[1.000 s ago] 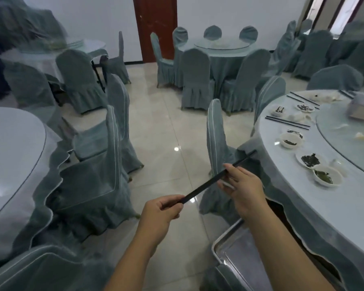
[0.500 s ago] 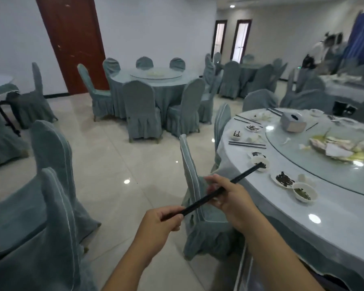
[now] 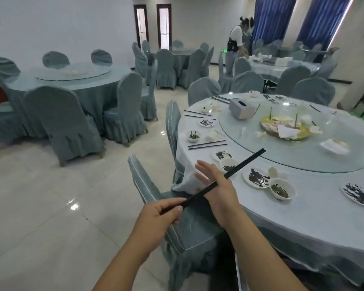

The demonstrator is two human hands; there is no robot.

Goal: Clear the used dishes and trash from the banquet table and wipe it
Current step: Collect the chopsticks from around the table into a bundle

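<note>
Since half a second ago: right hand (image 3: 213, 185) uncurled, fingers now straight, chopsticks (image 3: 219, 181) resting across its palm. Left hand (image 3: 160, 215) pinching the near end, sticks angled up over the surface (image 3: 303, 217) edge. Chair (image 3: 177, 223) directly below, bare floor (image 3: 51, 206) to the left. Beyond the tips: plate (image 3: 255, 178), bowl (image 3: 281, 189), second chopstick pair (image 3: 207, 144), turntable (image 3: 303, 148), tissue box (image 3: 241, 108). Camera view swung rightward.

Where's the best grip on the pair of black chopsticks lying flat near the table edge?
Pinch the pair of black chopsticks at mid-length, from above. They lie flat and parallel on the cloth, with bare cloth either side there; the small white bowl crowds the left ends.
</note>
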